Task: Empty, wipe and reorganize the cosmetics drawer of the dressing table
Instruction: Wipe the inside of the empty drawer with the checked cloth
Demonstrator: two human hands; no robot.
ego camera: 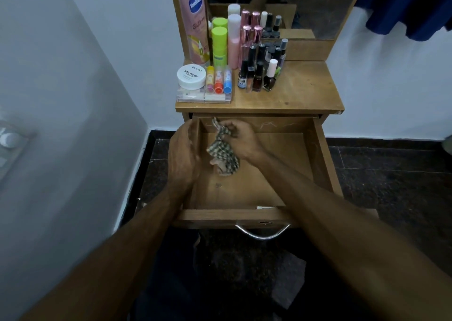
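In the middle of the frame the pulled-out wooden drawer shows a bare floor, so emptying looks done. Your right hand pinches the checked green-and-cream cloth by its upper end, dangling over the drawer's left part; your left hand rests against the drawer's left wall, fingers hidden, so I cannot tell their state. Wiping seems in hand. The bottles and tubes of cosmetics, upper centre on the tabletop, still await sorting back.

The left hand hides its fingers behind the drawer wall; nail-polish labels are unreadable.
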